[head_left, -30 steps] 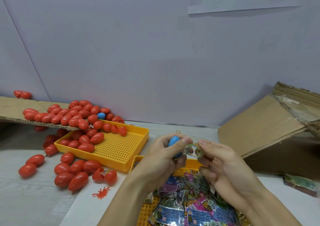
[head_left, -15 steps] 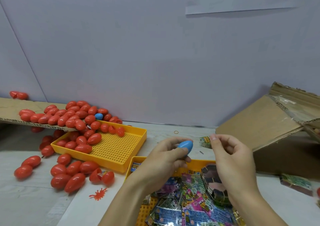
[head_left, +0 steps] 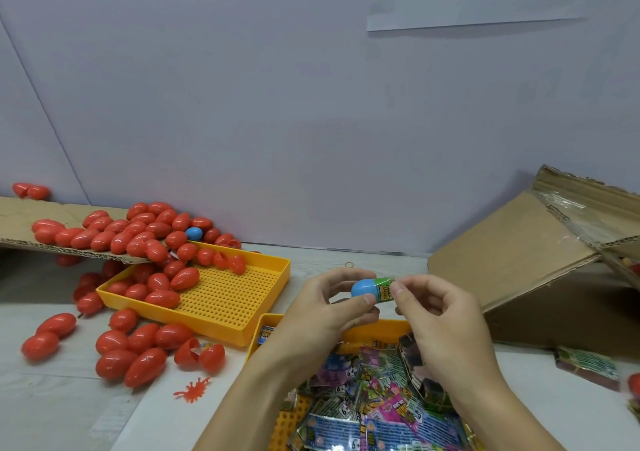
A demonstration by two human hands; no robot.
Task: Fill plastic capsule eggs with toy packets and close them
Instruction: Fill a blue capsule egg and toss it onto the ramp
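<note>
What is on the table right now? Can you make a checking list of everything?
Surface: pale table, partly covered.
Job's things: blue capsule egg half with a rolled green toy packet sticking out; toy packets piled in the near yellow tray; red capsule eggs spilling off a cardboard sheet into the far yellow tray.
Clutter: red splat toy, rubber band.
Hands: left hand grips the egg half; right hand pinches the packet.
Cables: nothing seen.
Surroundings: cardboard box, pale wall.
</note>
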